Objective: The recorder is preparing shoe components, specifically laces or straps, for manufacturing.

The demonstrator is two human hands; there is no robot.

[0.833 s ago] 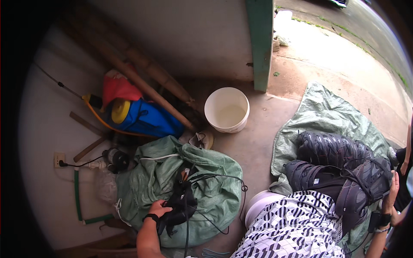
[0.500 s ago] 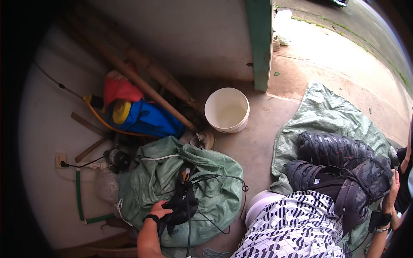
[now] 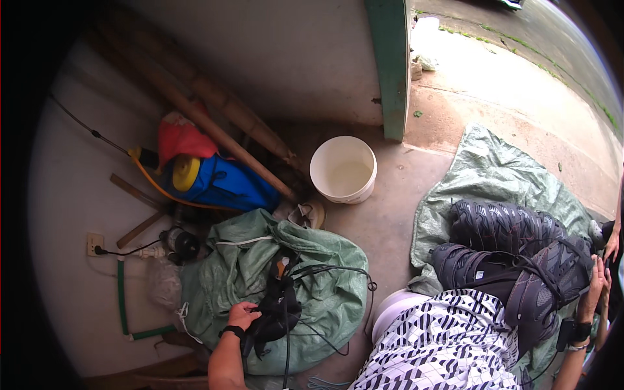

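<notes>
My left hand (image 3: 243, 316), with a black band at its wrist, is closed on the edge of a black fabric piece (image 3: 279, 313). That piece has long black cords and a small orange patch, and it lies on a stuffed green woven sack (image 3: 338, 260). At the far right, my right hand (image 3: 593, 286) lies with its fingers stretched against the end of a stack of dark grey shoe uppers (image 3: 546, 279) with black laces. A second stack of uppers (image 3: 500, 224) sits just behind. Another person's hand (image 3: 611, 246) shows beside my right hand.
A white bucket (image 3: 343, 170) stands ahead. To the left are a blue sprayer tank (image 3: 227, 185) with a yellow cap, leaning poles (image 3: 221, 133), a small pump (image 3: 182, 244) and a wall socket (image 3: 95, 245). A flattened green sack (image 3: 487, 169) lies under the uppers, near the doorway post (image 3: 389, 71).
The other person's hands have come closer to the end of the stack, beside my right hand. My own hands have hardly moved.
</notes>
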